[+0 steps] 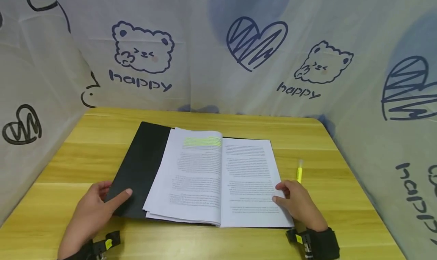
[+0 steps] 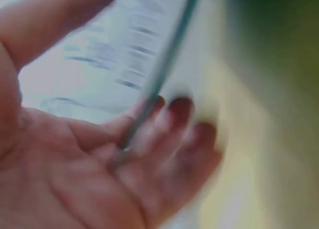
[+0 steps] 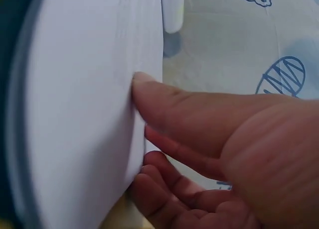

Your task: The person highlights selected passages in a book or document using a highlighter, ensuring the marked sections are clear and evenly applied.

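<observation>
A black folder (image 1: 141, 169) lies spread on the table, with printed sheets turned open inside it. On the left page (image 1: 196, 176), yellow highlighting covers the top lines. My left hand (image 1: 90, 207) holds the folder's outer left edge, thumb over the cover and fingers beneath; the cover's edge crosses the palm in the left wrist view. At the right page (image 1: 252, 180), my right hand (image 1: 298, 201) pinches the outer edge, with the thumb (image 3: 169, 102) on the paper and the other fingers curled behind it.
A yellow highlighter (image 1: 299, 172) lies on the wooden table (image 1: 327, 199), just beyond the right hand. Fabric curtains (image 1: 201, 63) with bear and heart drawings stand around the back and both sides.
</observation>
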Demonstrator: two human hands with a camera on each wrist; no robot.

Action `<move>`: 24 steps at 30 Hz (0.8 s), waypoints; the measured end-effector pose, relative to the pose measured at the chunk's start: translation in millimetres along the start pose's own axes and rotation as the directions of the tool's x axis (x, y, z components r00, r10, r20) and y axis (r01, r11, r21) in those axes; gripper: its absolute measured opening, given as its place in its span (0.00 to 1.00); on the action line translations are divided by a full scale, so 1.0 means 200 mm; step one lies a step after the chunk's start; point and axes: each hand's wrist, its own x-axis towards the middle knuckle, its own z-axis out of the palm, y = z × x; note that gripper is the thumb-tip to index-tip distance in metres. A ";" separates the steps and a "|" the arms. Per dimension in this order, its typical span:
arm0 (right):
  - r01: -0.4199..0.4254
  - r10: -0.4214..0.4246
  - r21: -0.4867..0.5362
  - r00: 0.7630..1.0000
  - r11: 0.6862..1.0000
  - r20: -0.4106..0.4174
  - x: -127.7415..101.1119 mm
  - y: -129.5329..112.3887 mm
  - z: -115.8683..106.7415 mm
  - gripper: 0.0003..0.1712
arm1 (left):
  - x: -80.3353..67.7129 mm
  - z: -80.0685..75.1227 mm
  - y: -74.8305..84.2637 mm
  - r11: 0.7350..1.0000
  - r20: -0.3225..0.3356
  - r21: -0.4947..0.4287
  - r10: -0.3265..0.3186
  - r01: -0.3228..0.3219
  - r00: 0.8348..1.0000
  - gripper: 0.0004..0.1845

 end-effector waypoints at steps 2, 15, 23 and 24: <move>-0.001 0.001 0.014 1.000 1.000 -0.015 0.00 -0.01 0.01 0.19 | -0.09 -0.02 0.10 0.986 -0.056 -0.149 0.061 -0.069 0.997 0.50; 0.159 -0.147 0.125 0.984 0.979 -0.095 0.02 -0.14 0.18 0.18 | -0.26 0.64 0.63 0.718 -0.092 0.014 0.694 -0.696 0.714 0.40; 0.144 -0.097 0.344 0.984 0.928 -0.151 0.01 -0.06 0.14 0.14 | -0.22 1.04 0.64 0.639 0.264 0.485 0.544 -0.597 0.797 0.44; 0.107 -0.052 0.385 0.987 0.917 -0.150 0.01 -0.04 0.12 0.15 | -0.22 1.08 0.64 0.618 0.282 0.530 0.517 -0.580 0.808 0.44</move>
